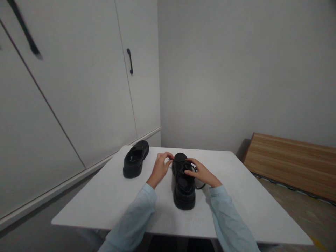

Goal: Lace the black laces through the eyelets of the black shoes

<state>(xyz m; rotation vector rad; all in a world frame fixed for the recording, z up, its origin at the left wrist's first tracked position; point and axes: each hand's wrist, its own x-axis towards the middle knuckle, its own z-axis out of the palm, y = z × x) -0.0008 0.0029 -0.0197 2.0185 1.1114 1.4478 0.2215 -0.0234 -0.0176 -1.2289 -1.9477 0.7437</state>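
A black lace-up shoe [184, 196] stands upright on the white table, its heel toward me and toe pointing away. My left hand [160, 168] is at the shoe's left side near the toe, thumb and fingers pinched on a thin black shoelace. Over the right side of the shoe's upper, my right hand [201, 173] has its thumb and fingers apart, touching the tongue and lacing. A loop of black lace [201, 187] hangs off the shoe's right side onto the table. Whether the right fingers grip any lace is hard to make out.
A second black shoe [134, 162] sits at the table's back left. The white table [105, 206] reaches close to white cabinets [91, 87] with black handles on the left. A wood-grain board [291, 162] leans at the right, beyond the table edge.
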